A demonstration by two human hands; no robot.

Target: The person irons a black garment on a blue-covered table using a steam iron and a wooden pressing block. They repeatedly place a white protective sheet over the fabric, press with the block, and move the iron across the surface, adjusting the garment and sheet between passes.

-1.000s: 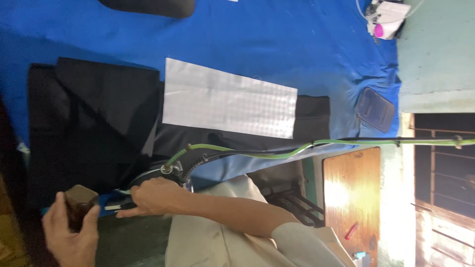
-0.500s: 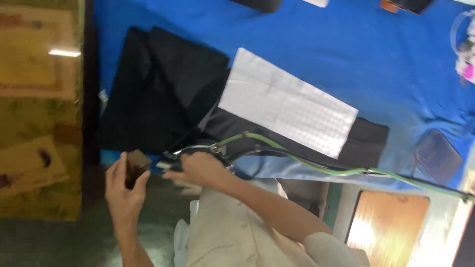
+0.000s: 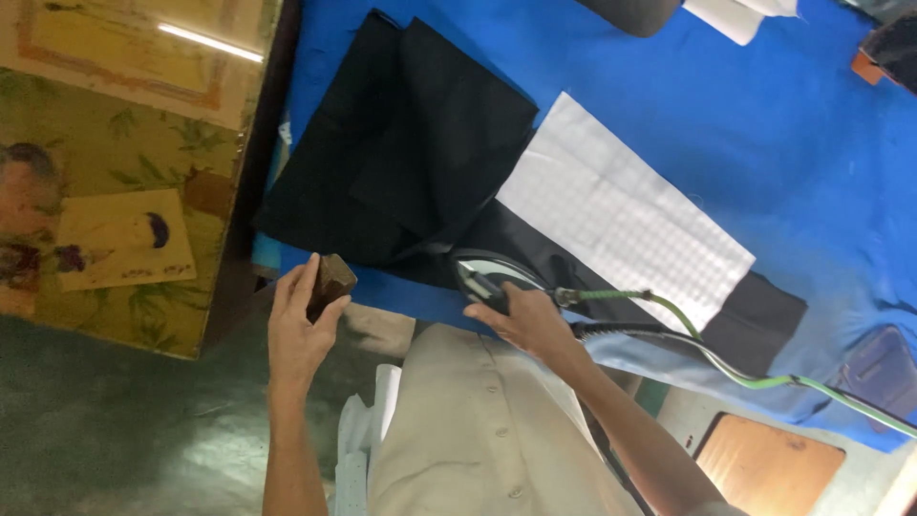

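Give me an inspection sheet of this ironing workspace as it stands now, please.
Surface: blue-covered table, partly bare.
Job's things: black fabric spread out; white sheet lying across it; steam iron on the fabric's near edge.
Clutter: dark pouch at the table's corner; white scrap at the far edge.
Hands: left hand holds a small brown block; right hand grips the iron.
Cables: green hose and a dark cable trail from the iron.
Surroundings: patterned panel, green floor.

I'm seeing my right hand (image 3: pixel 528 322) covering most of the iron (image 3: pixel 482 280), so its handle is staying hidden. My left hand (image 3: pixel 298 330) is wrapping a small brown block (image 3: pixel 330 280), hiding its lower part. At the right edge, the green hose (image 3: pixel 726 368) is running out of frame.
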